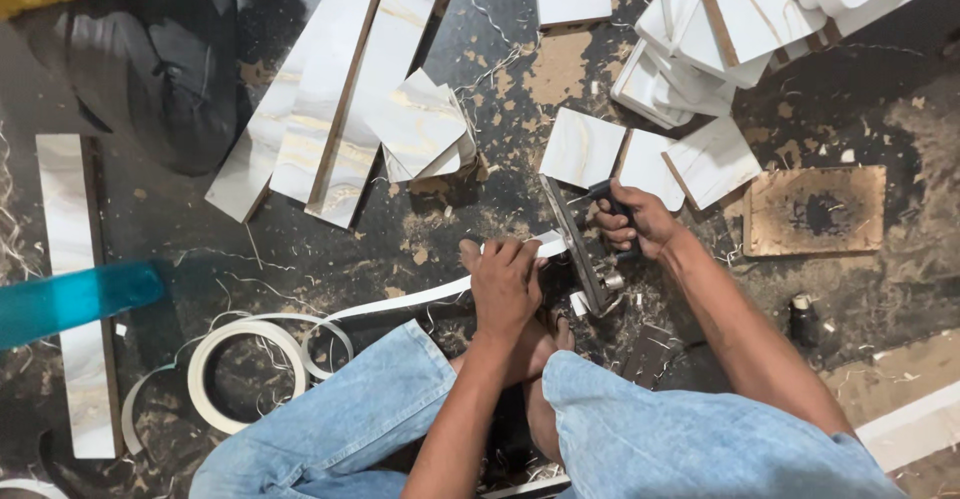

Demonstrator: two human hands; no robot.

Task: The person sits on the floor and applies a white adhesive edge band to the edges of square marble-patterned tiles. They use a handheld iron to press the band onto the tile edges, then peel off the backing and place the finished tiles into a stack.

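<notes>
Hands work white edge banding at a metal trimmer on the floor.
Left hand (505, 281) closes on the edge-banding strip (400, 304), feeding from the coil (245, 369) at eight o'clock, apparently keeping it taut; right hand (632, 221) grips the black handle (612, 199) of the trimmer (578, 249), steadying it.

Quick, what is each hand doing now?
Left hand: closed, pressing the white edge-banding strip.
Right hand: closed on the black handle of the metal tool.

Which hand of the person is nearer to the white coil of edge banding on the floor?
The left hand is nearer: it holds the strip leading to the coil of edge banding, lying to its left. The right hand is farther right, gripping a dark tool handle.
</notes>
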